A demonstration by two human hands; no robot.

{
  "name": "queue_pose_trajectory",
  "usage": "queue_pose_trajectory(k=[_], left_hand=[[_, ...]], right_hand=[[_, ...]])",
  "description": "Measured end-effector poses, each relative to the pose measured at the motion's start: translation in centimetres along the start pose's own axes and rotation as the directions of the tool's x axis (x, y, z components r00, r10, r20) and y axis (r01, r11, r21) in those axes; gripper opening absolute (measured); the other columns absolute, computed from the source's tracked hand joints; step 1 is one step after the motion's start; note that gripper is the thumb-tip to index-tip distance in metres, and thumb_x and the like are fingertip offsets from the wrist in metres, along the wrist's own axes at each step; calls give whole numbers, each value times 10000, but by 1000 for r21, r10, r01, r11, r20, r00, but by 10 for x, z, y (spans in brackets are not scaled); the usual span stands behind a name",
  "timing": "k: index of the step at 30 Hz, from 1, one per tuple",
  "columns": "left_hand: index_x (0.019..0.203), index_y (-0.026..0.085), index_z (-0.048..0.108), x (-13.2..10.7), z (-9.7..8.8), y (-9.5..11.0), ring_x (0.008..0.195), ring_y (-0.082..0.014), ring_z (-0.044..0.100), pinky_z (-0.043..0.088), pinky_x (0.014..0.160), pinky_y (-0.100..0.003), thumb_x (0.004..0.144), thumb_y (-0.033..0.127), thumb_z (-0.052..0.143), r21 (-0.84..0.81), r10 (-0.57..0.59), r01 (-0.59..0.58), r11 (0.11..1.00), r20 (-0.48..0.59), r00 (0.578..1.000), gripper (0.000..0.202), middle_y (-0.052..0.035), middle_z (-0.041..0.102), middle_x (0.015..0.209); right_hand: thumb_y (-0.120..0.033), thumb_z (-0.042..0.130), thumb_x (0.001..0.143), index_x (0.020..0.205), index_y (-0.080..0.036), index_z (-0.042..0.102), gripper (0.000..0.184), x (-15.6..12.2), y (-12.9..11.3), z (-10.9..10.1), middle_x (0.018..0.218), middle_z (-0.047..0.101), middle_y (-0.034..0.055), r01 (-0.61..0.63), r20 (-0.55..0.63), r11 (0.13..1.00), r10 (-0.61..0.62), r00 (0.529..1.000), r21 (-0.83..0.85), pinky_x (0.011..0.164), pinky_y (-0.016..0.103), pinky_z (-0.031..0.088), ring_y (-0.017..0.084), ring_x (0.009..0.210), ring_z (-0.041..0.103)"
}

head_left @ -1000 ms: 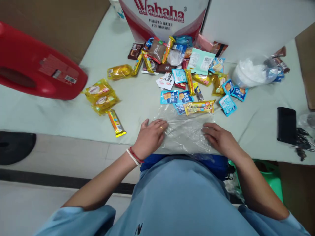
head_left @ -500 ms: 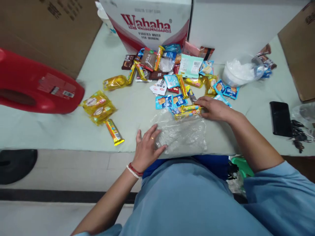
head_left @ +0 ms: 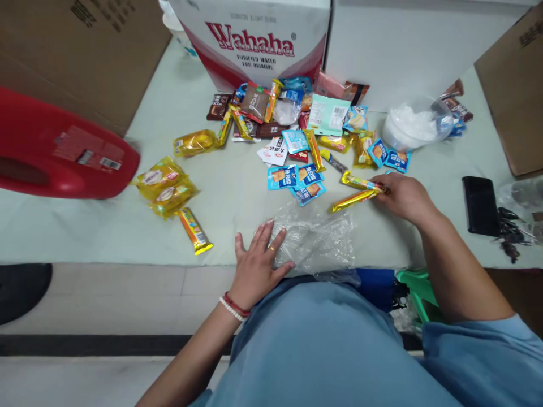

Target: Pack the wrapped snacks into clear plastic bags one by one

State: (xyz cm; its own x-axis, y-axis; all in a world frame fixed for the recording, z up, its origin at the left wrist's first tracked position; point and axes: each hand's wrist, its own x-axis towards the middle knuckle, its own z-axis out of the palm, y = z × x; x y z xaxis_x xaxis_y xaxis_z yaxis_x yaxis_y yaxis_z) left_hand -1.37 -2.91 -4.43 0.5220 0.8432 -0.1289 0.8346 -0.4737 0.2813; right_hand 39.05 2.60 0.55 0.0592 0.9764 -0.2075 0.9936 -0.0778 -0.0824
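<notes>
My right hand [head_left: 405,195] is closed on the right ends of two yellow-wrapped snack bars [head_left: 355,199], which spread apart to the left just above the table. My left hand [head_left: 261,263] lies with its fingers spread at the left edge of a clear plastic bag [head_left: 316,237] near the table's front edge. Beyond the bag sit several blue snack packets [head_left: 308,192], partly overlapping. Another yellow-wrapped bar [head_left: 195,230] lies to the left, beside two yellow-wrapped cakes [head_left: 166,186].
A heap of mixed snack packets [head_left: 271,121] lies before the Wahaha carton [head_left: 258,42]. On the right are a clear tub [head_left: 409,135] with white contents, a black phone [head_left: 481,204] and keys [head_left: 511,226]. A red plastic object [head_left: 63,147] stands at left.
My right hand has drawn the two yellow bars rightward, away from the blue packets. The left hand stays spread at the bag, which now reaches over the table's front edge.
</notes>
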Motion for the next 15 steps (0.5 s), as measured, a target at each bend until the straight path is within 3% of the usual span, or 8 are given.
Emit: queue_pose_trajectory(k=[2, 5, 9, 12, 15], left_hand=[[1631, 320, 423, -2, -1, 0, 1616, -382, 315, 44, 1267, -770, 961, 509, 680, -16, -2, 2, 1000, 2, 1000, 742, -154, 268, 1768], [1657, 311, 372, -5, -3, 0, 1620, -376, 308, 14, 1266, -768, 1000, 527, 604, -100, -12, 11, 995, -9, 1000, 730, -159, 285, 1762], [1635, 316, 407, -3, -7, -2, 1598, -303, 375, 39, 1278, -742, 1113, 430, 325, -290, -71, 62, 955, -21, 997, 540, -123, 436, 1699], [1441, 320, 637, 2, -6, 0, 1548, -294, 458, 76, 1273, -747, 1123, 384, 275, -323, -151, 126, 938, -54, 987, 486, -97, 559, 1614], [1405, 302, 661, 6, -3, 4, 1522, -346, 489, 111, 1255, -771, 1071, 408, 460, -241, -151, 125, 963, -92, 984, 404, -129, 564, 1603]], right_hand=[[-385, 599, 935, 1323, -254, 728, 429, 0, 7, -10, 1195, 777, 119, -108, 59, 994, 109, 992, -33, 722, 355, 470, 323, 985, 712], [-415, 647, 900, 1298, -252, 746, 441, -7, 21, -27, 1140, 791, 126, -161, 106, 983, 170, 980, -88, 735, 398, 484, 350, 956, 714], [-480, 660, 872, 1263, -261, 763, 460, -21, 35, -43, 1019, 788, 135, -244, -164, 969, 246, 955, 32, 721, 469, 515, 344, 826, 695], [-475, 666, 883, 1282, -207, 743, 486, -22, 25, -41, 1033, 781, 145, -117, -220, 967, 167, 961, 225, 750, 444, 538, 282, 774, 683], [-405, 646, 907, 1268, -196, 731, 426, -9, 1, -21, 1215, 746, 149, 69, -180, 977, -32, 983, 201, 804, 417, 546, 287, 903, 707]])
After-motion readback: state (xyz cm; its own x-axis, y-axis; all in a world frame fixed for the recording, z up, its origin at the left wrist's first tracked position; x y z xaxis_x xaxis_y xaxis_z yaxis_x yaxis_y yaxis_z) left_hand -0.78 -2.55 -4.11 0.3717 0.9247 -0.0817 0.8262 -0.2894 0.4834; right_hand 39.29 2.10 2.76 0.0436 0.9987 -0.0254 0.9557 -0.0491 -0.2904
